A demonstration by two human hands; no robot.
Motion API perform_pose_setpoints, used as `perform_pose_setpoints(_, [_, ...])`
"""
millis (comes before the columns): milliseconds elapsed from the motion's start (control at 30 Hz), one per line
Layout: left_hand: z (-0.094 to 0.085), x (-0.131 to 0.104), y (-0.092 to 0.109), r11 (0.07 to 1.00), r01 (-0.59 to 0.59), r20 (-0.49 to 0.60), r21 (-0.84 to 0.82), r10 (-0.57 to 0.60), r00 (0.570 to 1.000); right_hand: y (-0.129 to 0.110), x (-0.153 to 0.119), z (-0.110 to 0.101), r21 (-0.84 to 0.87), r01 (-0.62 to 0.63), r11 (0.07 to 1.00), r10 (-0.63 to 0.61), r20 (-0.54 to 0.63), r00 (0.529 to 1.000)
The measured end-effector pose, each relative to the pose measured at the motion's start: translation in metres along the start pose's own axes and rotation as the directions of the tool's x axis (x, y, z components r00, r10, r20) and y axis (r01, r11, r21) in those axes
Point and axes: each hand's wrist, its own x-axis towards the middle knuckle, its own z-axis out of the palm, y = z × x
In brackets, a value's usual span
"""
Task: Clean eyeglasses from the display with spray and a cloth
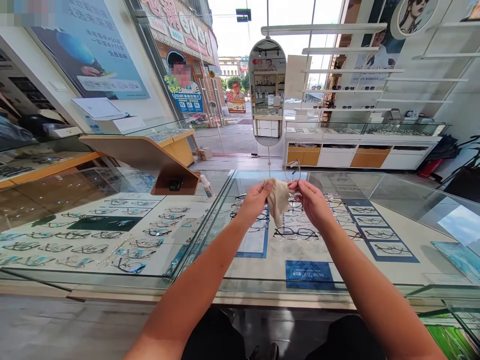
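Observation:
Above the glass counter, my left hand [258, 199] pinches a beige cloth [278, 197], which hangs down in folds. To its right, the closed fingers of my right hand [312, 201] grip a pair of thin-rimmed eyeglasses [293, 163]. One round rim stands up above the fingertips, and the cloth reaches the part between the hands; the rest of the frame is hidden by cloth and fingers. Under the glass below my hands lie rows of spectacle frames, among them a dark-rimmed pair [296, 233].
A small white spray bottle [206, 186] stands on the counter beside a brown tilted stand [150, 160]. More frames fill the left display case [90, 240]. A blue card [309, 274] lies near the front edge. An oval mirror [267, 90] stands beyond the counter.

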Motion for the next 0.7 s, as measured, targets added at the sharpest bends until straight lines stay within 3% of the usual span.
perform_pose_setpoints(167, [0.007,-0.009,0.007,0.994,0.037,0.153,0.108,-0.053,0.987,0.001,0.002,0.000,0.083,-0.045,0.996,0.047,-0.021,0.999])
perform_pose_setpoints(400, [0.015,-0.015,0.004,0.991,0.021,0.243,0.132,-0.053,0.969,0.002,0.002,0.003,0.144,-0.077,0.987,0.087,-0.063,0.994])
perform_pose_setpoints(700, [0.021,-0.018,-0.007,0.991,0.026,0.225,0.129,-0.055,0.973,0.003,-0.002,0.007,0.101,-0.112,0.989,0.114,-0.015,0.993])
